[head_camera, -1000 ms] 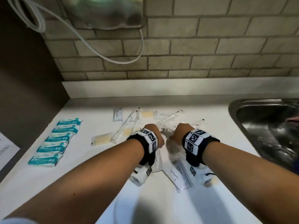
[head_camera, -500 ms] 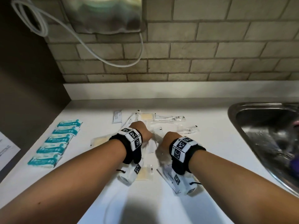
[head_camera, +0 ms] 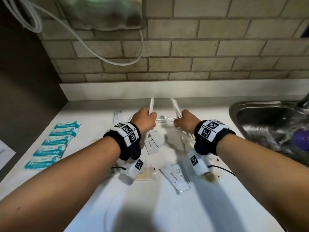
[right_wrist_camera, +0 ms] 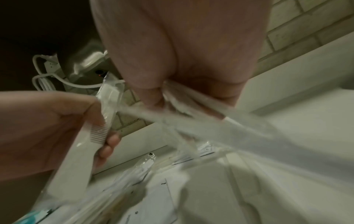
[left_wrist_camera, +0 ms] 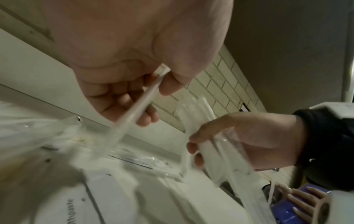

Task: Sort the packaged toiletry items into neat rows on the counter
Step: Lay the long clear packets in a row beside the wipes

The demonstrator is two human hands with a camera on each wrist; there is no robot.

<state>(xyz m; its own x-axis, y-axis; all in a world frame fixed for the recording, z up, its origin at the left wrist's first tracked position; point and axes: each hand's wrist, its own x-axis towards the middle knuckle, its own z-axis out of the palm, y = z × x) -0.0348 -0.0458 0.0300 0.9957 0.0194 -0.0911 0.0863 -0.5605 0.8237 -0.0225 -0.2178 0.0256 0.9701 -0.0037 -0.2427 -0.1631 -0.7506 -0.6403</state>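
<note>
Both hands are raised over the scattered pile at the back of the white counter (head_camera: 87, 190). My left hand (head_camera: 149, 118) grips one long white comb in clear wrap (head_camera: 151, 104), its top end pointing at the wall; its teeth show in the right wrist view, on the comb (right_wrist_camera: 95, 134). My right hand (head_camera: 177, 121) pinches a bunch of long clear-wrapped pieces (head_camera: 174, 106), whose tails hang below the fist. In the left wrist view the comb (left_wrist_camera: 138, 106) crosses my left palm, and the right hand (left_wrist_camera: 191, 145) pinches its bunch.
Several teal packets (head_camera: 55, 144) lie in a neat column at the left. A toothpaste sachet (head_camera: 177, 177), a yellowish soap packet (head_camera: 146, 173) and white sachets (head_camera: 151, 144) lie under my wrists. A steel sink (head_camera: 250, 114) holding a purple object (head_camera: 301, 141) is at the right.
Both hands have come up off the pile and moved toward the wall, each lifting long wrapped items that lay on the counter before.
</note>
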